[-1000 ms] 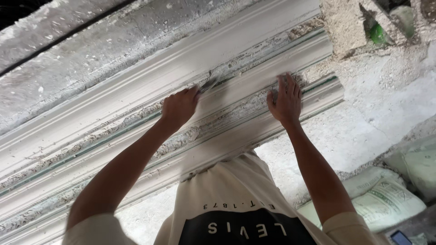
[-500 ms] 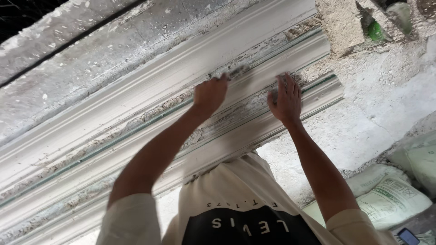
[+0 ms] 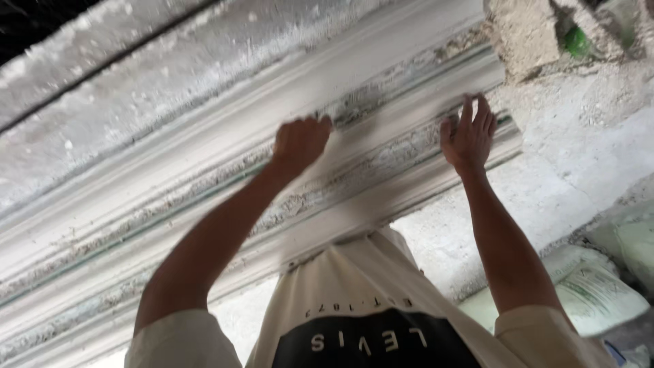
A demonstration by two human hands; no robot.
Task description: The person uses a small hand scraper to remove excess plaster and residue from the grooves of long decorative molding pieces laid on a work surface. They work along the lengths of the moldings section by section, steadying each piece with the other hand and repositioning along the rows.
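Note:
A long white plaster moulding [image 3: 204, 170] with ridges and crumbly grooves runs diagonally across the head view. My left hand [image 3: 300, 143] is closed in a fist and pressed to an upper groove of the moulding. It seems to grip a small thin tool, almost wholly hidden by the fingers. My right hand [image 3: 470, 133] lies flat on the moulding near its right end, fingers spread and pointing up, with nothing in it. My white and black shirt [image 3: 368, 320] fills the bottom middle.
A rough concrete block [image 3: 521, 37] with a green object [image 3: 575, 41] behind it stands at the top right. White and green sacks [image 3: 599, 293] lie at the lower right. Rough pale ground [image 3: 579, 157] lies beyond the moulding's end.
My left hand has slid to the right along the groove, closer to my right hand. My right hand has stayed flat in the same spot.

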